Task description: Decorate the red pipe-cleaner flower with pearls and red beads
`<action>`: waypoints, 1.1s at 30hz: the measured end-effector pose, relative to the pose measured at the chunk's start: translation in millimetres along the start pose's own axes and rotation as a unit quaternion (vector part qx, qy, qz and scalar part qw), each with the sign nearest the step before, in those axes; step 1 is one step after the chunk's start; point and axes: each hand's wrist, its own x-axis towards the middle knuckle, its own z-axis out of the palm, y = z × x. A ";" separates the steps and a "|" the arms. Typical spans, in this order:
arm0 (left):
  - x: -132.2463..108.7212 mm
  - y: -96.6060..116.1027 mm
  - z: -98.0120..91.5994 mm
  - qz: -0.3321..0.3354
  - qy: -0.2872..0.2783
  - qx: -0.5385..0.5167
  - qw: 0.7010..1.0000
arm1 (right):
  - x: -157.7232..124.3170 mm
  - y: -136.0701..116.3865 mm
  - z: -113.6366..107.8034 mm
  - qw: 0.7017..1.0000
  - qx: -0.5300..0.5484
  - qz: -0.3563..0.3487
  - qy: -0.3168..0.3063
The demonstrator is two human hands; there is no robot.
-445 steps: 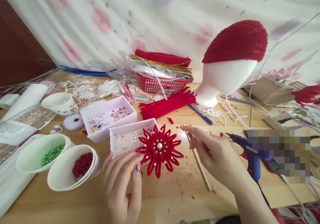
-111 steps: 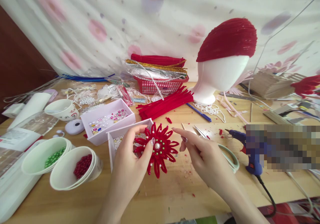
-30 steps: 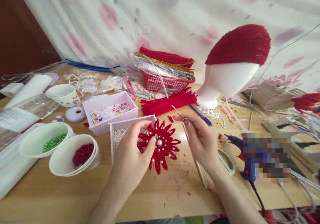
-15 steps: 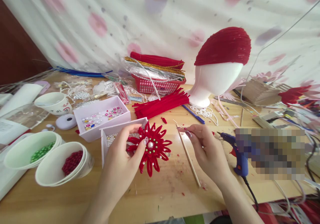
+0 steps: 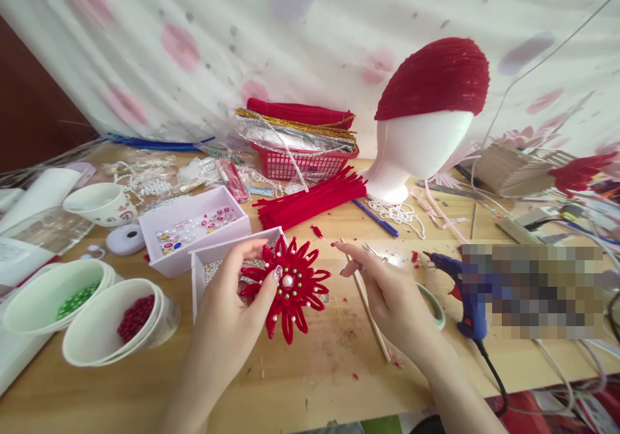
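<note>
A red fuzzy flower (image 5: 295,318) with looped petals, a white pearl centre and small green and white beads is pinched by its left side in my left hand (image 5: 237,298). The thumb lies over the petals near the centre. My right hand (image 5: 387,292) is empty to the right of the flower, index finger stretched out and thumb apart below it. Beneath that hand lies a thin wooden stick (image 5: 378,336), partly covered by the fingers. A small red petal-like piece (image 5: 316,231) rests on the table beyond the flower.
Cups of green beads (image 5: 80,298) and red beads (image 5: 135,319) stand left, beside a box of gems (image 5: 194,224). Red fuzzy stems (image 5: 310,200) lie before a red basket (image 5: 305,163). A white mannequin head (image 5: 411,150) and blue glue gun (image 5: 472,305) are right.
My right hand has moved slightly left and its index finger and thumb have spread. Tweezer-like tips and a pale green ring now show beside it. My left hand still holds the flower.
</note>
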 end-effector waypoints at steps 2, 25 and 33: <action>-0.1 0.0 -0.1 -0.004 0.001 0.004 1.000 | 0.3 -2.1 0.2 1.000 -0.013 0.014 -0.014; -0.4 1.5 0.3 0.009 0.005 -0.010 1.000 | 10.5 -31.8 2.4 0.996 -0.021 0.089 -0.004; 0.0 0.3 0.0 0.011 0.006 -0.010 1.000 | 9.8 -32.9 1.7 0.994 -0.040 0.096 -0.012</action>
